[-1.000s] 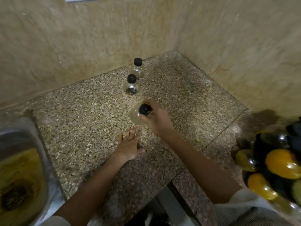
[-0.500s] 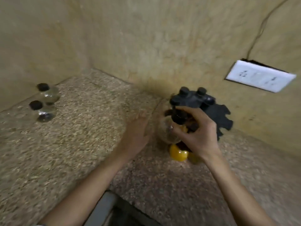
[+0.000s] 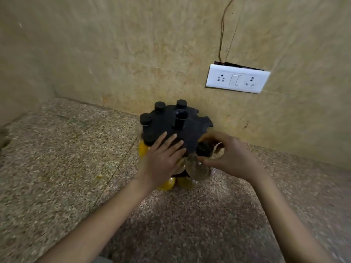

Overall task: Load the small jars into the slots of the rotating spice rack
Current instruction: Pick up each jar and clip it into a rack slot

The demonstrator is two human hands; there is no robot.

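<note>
up against the wall on the granite counter sits the black spice rack, with capped jars already in three slots along its far-left edge. my left hand lies flat on the rack top, fingers spread. my right hand pinches a clear jar by its neck, tilted, right at the near edge slot. yellow jars peek out below.

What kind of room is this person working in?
Most likely a home kitchen: a speckled stone countertop in a corner, a spice rack holding capped jars, and a wall socket panel just above the counter.
</note>
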